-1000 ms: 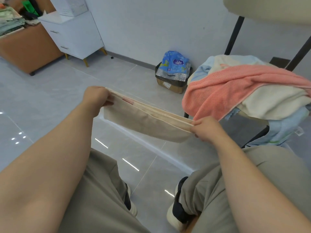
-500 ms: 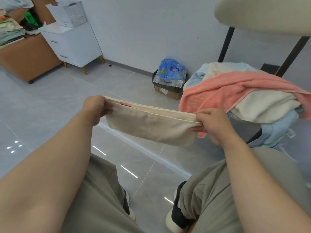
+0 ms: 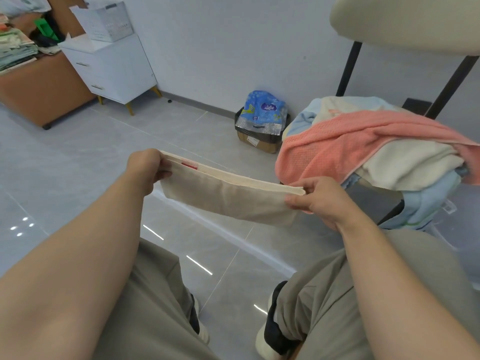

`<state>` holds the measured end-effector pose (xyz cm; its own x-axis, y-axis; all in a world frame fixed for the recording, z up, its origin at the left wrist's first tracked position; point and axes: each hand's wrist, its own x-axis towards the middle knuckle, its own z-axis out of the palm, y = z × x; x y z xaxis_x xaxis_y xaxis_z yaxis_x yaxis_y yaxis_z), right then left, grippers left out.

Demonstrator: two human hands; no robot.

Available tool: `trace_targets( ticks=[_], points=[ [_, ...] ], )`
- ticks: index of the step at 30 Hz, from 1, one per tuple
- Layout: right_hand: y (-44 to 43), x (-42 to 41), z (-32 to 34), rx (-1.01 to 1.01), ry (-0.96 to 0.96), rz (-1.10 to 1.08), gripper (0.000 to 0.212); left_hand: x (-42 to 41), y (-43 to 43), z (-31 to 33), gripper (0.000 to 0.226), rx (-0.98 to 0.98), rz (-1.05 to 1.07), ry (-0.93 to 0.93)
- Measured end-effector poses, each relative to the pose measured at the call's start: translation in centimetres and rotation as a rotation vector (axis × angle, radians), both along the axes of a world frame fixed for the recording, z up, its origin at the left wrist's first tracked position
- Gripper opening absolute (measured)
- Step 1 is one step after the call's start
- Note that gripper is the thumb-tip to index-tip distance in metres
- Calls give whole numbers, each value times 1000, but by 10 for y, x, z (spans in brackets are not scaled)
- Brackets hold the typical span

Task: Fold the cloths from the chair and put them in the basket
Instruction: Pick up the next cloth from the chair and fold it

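Grey tiled floor (image 3: 78, 165) and a plain wall, with the chair (image 3: 348, 68) off on the right. Heaped on the chair's seat are the cloths: a pink towel (image 3: 350, 146) on top, a cream one (image 3: 405, 165) and a light blue one (image 3: 426, 201) under it. Just left of the chair, the folded beige cloth (image 3: 226, 196) is stretched in the air as a long strip. The left hand (image 3: 145, 167) pinches the end away from the chair, and the right hand (image 3: 319, 198) pinches the end nearest the pile. A cardboard box (image 3: 259, 144) sits by the wall near the chair. Well apart from the chair, a white cabinet (image 3: 111, 66) has a white crate (image 3: 104, 20) on top, maybe a basket, can't really tell.
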<state>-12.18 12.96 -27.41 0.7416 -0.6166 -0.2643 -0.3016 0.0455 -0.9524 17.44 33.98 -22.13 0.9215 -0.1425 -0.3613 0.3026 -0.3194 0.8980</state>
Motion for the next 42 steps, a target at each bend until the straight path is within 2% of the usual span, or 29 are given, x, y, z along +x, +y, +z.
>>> trace_targets(
  ticks=[3,5,8,11,13,17,19,21,25,28,30,32,36,37,40,42],
  points=[
    [2,2,5,72,-82,-115,8,-1,0,-1,17,13,-15,-10],
    [2,2,9,60,-95,-129,5,-2,0,-2,18,27,-52,-19],
    [0,2,10,30,-160,-202,9,-3,-1,-2,16,36,-122,-14],
    [-1,5,7,-143,-195,-287,6,-5,-4,0,23,47,-183,-45],
    [-2,6,6,-237,-183,-365,14,-11,-5,3,20,78,-232,-92],
    [-5,6,8,-200,-267,-503,16,-21,-6,3,18,0,-318,-209],
    [-5,6,9,-291,-283,-560,14,-24,-7,1,12,-36,-313,-266],
    [-1,6,13,-407,-278,-612,14,-29,-9,1,15,-56,-276,-321],
    [10,2,23,-648,-231,-687,31,-47,-17,7,20,33,-250,-533],
    [9,0,27,-641,-160,-754,34,-56,-18,11,21,127,-260,-695],
    [4,1,25,-571,-106,-760,34,-56,-18,12,21,195,-298,-733],
    [-5,2,16,-463,-50,-742,34,-51,-17,10,24,284,-337,-673],
    [-16,4,-8,-166,107,-632,37,-43,-12,6,51,491,-394,-349],
    [-15,5,-12,-109,127,-571,34,-44,-12,5,50,508,-405,-265],
    [-10,7,-13,55,111,-377,6,-47,-15,6,6,373,-408,-19],
    [-7,8,-10,164,68,-300,24,-44,-14,5,13,332,-411,49]
  ],
)
